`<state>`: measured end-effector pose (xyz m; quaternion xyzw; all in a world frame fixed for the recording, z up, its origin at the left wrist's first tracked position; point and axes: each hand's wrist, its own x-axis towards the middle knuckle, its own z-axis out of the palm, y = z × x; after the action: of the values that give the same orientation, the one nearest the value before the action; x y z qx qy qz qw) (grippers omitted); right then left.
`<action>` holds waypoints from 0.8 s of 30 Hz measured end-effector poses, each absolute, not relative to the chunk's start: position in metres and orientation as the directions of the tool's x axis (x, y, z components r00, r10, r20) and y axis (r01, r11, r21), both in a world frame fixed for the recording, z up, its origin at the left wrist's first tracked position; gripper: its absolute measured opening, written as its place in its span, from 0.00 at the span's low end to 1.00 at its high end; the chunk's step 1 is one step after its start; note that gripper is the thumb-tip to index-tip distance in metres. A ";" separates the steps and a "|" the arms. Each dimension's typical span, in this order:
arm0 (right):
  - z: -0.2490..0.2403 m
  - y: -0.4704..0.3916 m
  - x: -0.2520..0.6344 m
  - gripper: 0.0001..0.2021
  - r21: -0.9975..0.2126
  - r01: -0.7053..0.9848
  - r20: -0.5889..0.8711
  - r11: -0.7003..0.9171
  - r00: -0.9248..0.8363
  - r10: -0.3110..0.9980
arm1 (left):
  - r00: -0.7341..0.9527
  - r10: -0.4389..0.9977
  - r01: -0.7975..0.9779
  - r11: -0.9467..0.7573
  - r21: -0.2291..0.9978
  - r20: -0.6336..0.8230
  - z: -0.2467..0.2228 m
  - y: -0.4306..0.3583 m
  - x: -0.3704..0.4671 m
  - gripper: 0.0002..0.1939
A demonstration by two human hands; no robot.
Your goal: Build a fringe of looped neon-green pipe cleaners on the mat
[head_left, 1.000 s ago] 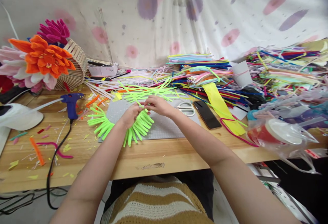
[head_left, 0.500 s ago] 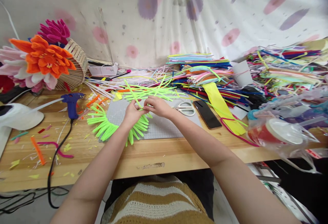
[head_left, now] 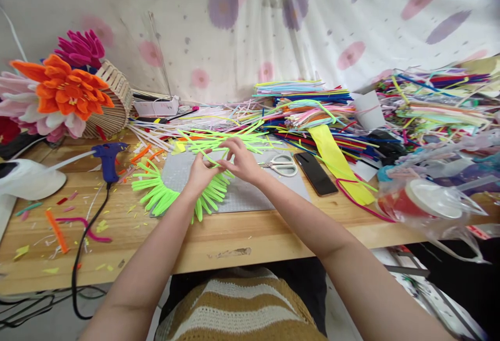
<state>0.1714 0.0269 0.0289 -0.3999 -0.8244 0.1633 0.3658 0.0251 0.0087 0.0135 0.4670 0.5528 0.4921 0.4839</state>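
Note:
My left hand [head_left: 201, 175] is closed in a pinch on a bright green pipe cleaner [head_left: 209, 158] over the cutting mat. Close beside it, my right hand [head_left: 241, 163] has its thumb and fingertips at the other end of that pipe cleaner, the fingers arched. Its exact grip is partly hidden. Below my left hand, a curved fringe of folded green pipe cleaners [head_left: 160, 192] lies across the mat's left edge, partly covered by my wrist. More loose green pipe cleaners [head_left: 250, 139] are spread just behind my hands.
The grey cutting mat [head_left: 253, 195] carries white-handled scissors [head_left: 284, 165]; a phone [head_left: 315, 173] lies beside it. A blue glue gun [head_left: 109, 160] with a cord stands left, near pipe-cleaner flowers [head_left: 72, 91]. Bundled pipe cleaners [head_left: 308, 109] fill the back; a bagged cup [head_left: 425, 200] is right.
The green pipe cleaner between my hands stood up at a slant and now lies lower. My right hand's fingers have lifted and spread a little; my left hand stays nearly in place.

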 end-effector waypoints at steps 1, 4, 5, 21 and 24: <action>0.028 0.024 0.173 0.15 -0.616 0.512 0.513 0.599 -0.317 0.798 | -0.060 0.992 -0.039 0.109 0.993 -0.112 0.014 0.008 0.022 0.41; 0.024 0.022 0.177 0.15 -0.745 0.447 0.517 0.496 -0.084 0.852 | 0.063 0.975 -0.189 0.222 0.957 -0.214 0.017 0.008 0.013 0.44; 0.023 0.022 0.178 0.14 -0.772 0.424 0.479 0.474 -0.102 0.872 | 0.105 0.966 -0.208 0.253 0.945 -0.236 0.018 0.008 0.011 0.44; 0.053 0.035 0.170 0.08 -0.345 0.494 0.229 0.798 -0.781 0.582 | 0.254 0.947 -0.221 0.256 0.941 -0.198 0.011 0.006 0.000 0.43; 0.054 0.034 0.171 0.09 -0.337 0.566 0.182 0.753 -0.745 0.642 | 0.182 0.974 -0.186 0.170 0.968 -0.136 0.007 0.008 0.004 0.30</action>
<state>0.1707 0.0343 0.0544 -0.3264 -0.9249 0.1311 0.1448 0.0035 0.0083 0.0072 0.4472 0.4404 0.4637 0.6253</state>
